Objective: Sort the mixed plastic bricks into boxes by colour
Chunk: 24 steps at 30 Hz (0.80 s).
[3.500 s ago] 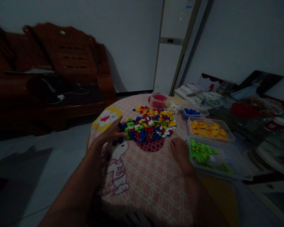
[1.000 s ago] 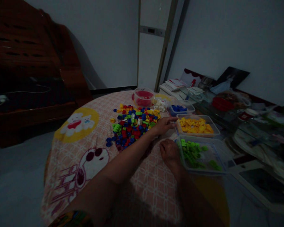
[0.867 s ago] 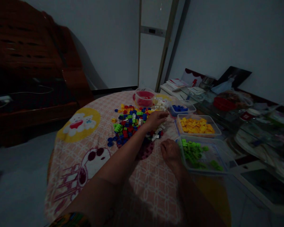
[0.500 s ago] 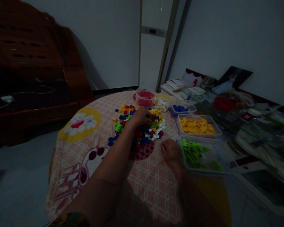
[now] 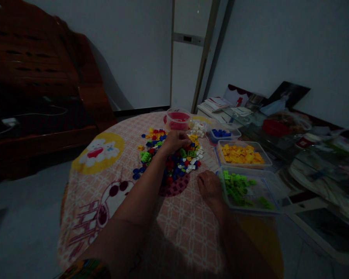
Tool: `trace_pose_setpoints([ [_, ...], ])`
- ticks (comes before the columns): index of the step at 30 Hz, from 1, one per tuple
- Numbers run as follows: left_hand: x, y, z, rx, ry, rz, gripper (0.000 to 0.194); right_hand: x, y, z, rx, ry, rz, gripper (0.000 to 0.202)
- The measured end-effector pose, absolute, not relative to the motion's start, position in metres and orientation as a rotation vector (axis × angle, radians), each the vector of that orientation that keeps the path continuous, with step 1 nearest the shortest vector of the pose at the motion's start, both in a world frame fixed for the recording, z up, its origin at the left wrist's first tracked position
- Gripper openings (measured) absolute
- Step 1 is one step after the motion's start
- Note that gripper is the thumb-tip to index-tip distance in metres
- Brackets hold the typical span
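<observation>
A second ago our left hand [image 5: 174, 141] is beside the clear plastic box [image 5: 244, 166] of yellow bricks [image 5: 241, 154], its fingers stretched out; now it is over the mixed heap of small red, blue, green, yellow and white plastic bricks [image 5: 182, 162] on the round, cloth-covered bench [image 5: 189, 232]. Its fingers bend down and draw together, but we cannot tell whether they grip a brick. We judge that this puts the work back at the heap rather than at the boxes.

Our right hand [image 5: 209, 188] stays where it was, loosely curled on the cloth just beside the larger clear plastic box [image 5: 258, 190] of lime-green bricks [image 5: 237, 188]; its palm is hidden, so we cannot tell whether it holds anything. Behind the yellow bricks stands a clear box [image 5: 225, 138] of blue bricks [image 5: 221, 133], with loose white bricks [image 5: 198, 130] to its left.
</observation>
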<state>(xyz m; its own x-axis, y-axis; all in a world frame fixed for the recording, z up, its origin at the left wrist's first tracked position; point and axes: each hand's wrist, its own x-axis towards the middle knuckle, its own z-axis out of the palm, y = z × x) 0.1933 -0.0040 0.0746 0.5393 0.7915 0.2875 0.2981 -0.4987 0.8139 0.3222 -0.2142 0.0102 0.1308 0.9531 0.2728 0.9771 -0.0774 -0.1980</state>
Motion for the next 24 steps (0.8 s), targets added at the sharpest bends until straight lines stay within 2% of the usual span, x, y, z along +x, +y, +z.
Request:
trace_pose_setpoints([
  [6, 0.238, -0.029, 0.058, 1.587, 0.578, 0.798, 0.021, 0.322, -0.214, 0.011, -2.106, -1.875, -0.080, 0.017],
  [12, 0.276, -0.067, 0.042, 1.356, 0.158, 0.634, 0.056, 0.321, -0.213, 0.015, -2.107, -1.877, -0.073, 0.019],
  [15, 0.278, -0.069, 0.038, 1.368, 0.085, 0.591, 0.065, 0.321, -0.213, 0.016, -2.112, -1.874, -0.065, 0.020],
  [18, 0.265, -0.051, 0.041, 1.511, 0.121, 0.686, 0.059, 0.322, -0.213, 0.014, -2.111, -1.874, -0.073, 0.019],
  [24, 0.224, -0.013, 0.057, 1.955, 0.487, 0.817, 0.033, 0.322, -0.213, 0.011, -2.123, -1.868, -0.080, 0.017],
])
